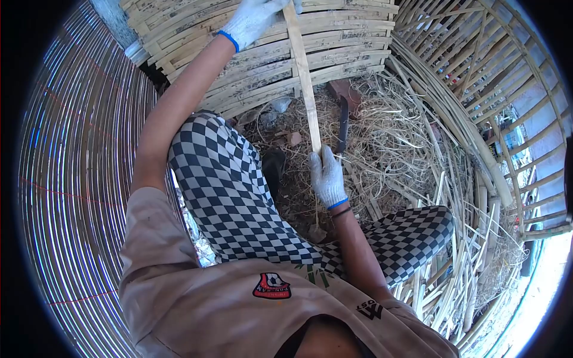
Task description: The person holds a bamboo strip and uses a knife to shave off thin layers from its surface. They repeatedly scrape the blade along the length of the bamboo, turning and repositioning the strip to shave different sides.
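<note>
A long, flat bamboo strip [304,77] runs from the top of the view down between my knees. My left hand [255,22], in a white knit glove with a blue cuff, is closed around its upper part, over the woven bamboo panel [250,83]. Lower down, my right hand [328,179], gloved the same way, grips the strip's near end. The strip lies across the panel's lower edge. Just right of the strip, a narrow dark bar-like tool [343,125] rests on the ground, close above my right hand.
A reddish-brown block [345,92] sits by the panel's edge. Curly bamboo shavings [388,131] cover the ground. Split bamboo lengths [465,268] lie to the right, under a bamboo lattice [513,89]. A slatted wall [77,179] stands close on the left.
</note>
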A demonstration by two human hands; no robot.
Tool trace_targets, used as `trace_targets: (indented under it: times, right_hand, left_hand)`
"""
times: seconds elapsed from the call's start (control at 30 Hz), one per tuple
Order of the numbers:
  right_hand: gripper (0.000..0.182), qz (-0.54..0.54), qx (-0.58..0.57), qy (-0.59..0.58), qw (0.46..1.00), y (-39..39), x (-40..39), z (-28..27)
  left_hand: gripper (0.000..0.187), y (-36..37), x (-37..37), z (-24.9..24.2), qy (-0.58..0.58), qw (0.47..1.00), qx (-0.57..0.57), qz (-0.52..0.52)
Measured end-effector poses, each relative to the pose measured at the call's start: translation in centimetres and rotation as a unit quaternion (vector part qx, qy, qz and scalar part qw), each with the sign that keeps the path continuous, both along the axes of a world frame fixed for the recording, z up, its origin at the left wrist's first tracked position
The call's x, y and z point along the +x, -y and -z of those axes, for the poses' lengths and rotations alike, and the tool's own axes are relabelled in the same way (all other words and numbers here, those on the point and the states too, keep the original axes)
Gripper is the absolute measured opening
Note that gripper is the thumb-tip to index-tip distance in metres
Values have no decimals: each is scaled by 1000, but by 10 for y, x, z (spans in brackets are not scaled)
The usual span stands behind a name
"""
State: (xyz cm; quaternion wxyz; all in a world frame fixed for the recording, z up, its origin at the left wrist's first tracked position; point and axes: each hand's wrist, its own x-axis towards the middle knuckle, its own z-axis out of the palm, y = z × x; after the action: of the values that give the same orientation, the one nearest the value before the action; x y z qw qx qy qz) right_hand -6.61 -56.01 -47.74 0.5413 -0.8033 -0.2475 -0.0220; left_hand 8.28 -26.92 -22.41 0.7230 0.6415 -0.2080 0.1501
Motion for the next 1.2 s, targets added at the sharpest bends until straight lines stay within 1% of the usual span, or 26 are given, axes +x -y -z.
trace_targets:
  times: [0.1, 0.2, 0.3, 0.4, 0.5, 0.6, 0.63, 0.7, 0.73, 0.77, 0.8, 0.87, 0.9, 1.0, 1.1, 1.2]
  right_hand:
    - [26, -8, 28, -27, 999, 1, -1, -2]
    - [30, -12, 32, -25, 999, -3, 1, 3]
    - [34, -29, 53, -117, 991, 1, 1, -2]
    - [36, -33, 96, -133, 986, -5, 6, 9]
    - [35, -62, 113, -215, 968, 3, 3, -2]
    - [34, -82, 81, -177, 978, 1, 2, 4]
    - [39, -95, 70, -239, 964, -1, 5, 8]
    - [44, -113, 4, -158, 981, 0, 5, 12]
    - [47, -120, -29, -117, 985, -1, 5, 14]
    - [58, -152, -52, -166, 973, -1, 8, 16]
    - [60, -156, -56, -156, 974, -2, 7, 18]
    - [64, -162, -65, -139, 975, -8, 5, 22]
    - [71, -174, -97, -153, 968, -6, 4, 8]
    - [77, -160, -106, -151, 970, -8, 0, 5]
    - [82, -119, -95, -128, 980, -13, 0, 16]
    - [86, -73, -69, -71, 992, -15, -4, 17]
  left_hand:
    - [36, -3, 2, 2, -7, 1000, -11, 8]
    - [33, -13, 1, 1, -9, 999, 19, 46]
    - [28, -5, -4, -1, -30, 999, -9, 12]
    - [27, 2, -7, 0, -11, 1000, -19, -12]
    - [34, -6, -8, -2, -46, 999, 2, -15]
    - [35, -1, -3, 0, 20, 998, -27, -46]
    - [33, -3, 0, 2, 16, 997, -21, -78]
    - [28, -3, 0, 0, 12, 990, -5, -142]
    - [24, -6, -1, -2, -2, 991, 3, -131]
    - [20, -11, -2, -3, -16, 992, 12, -121]
    - [16, -13, -4, -6, -31, 993, 20, -110]
    - [10, -17, -3, -6, -37, 992, 26, -122]
    - [8, -14, -8, -8, -41, 991, 29, -128]
    - [7, -4, -14, -14, -48, 987, 31, -149]
    - [8, 0, -9, -7, -32, 995, -30, -92]
    - [8, 2, -10, -7, -25, 997, -65, -25]
